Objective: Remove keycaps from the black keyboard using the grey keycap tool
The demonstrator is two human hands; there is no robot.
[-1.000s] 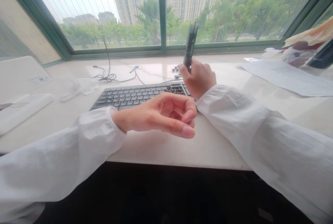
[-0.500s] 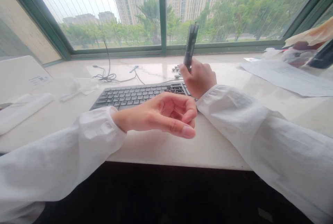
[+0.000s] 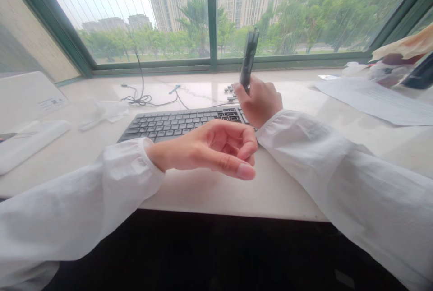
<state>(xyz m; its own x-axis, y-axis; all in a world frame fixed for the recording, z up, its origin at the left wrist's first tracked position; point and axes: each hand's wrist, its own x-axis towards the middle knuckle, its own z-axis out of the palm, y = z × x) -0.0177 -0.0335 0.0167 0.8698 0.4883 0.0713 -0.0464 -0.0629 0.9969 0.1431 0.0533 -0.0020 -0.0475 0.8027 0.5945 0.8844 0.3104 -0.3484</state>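
Note:
A dark, partly see-through, stick-shaped tool [image 3: 249, 54] stands nearly upright in my right hand [image 3: 261, 102], its lower end hidden by the fingers. That hand is over the right part of a dark keyboard [image 3: 169, 125], where several key positions look bare of keycaps. Several loose keycaps [image 3: 230, 99] lie just behind the keyboard. Closer to me, my left hand [image 3: 206, 146] hovers in front of the keyboard, palm turned up and inward. Its fingers are loosely curled, the thumb is stretched away from them, and nothing is visible in it.
Behind the keyboard lies a coiled black cable [image 3: 138, 99]. To the left are a white box [image 3: 30, 94], a white case [image 3: 37, 142] and crumpled clear plastic [image 3: 103, 113]. Paper sheets [image 3: 375, 101] and bags lie at right. A green-framed window [image 3: 212, 20] bounds the back.
Both hands keep almost the same pose and place, drifting very slightly right in the picture. The tool is still in my right hand.

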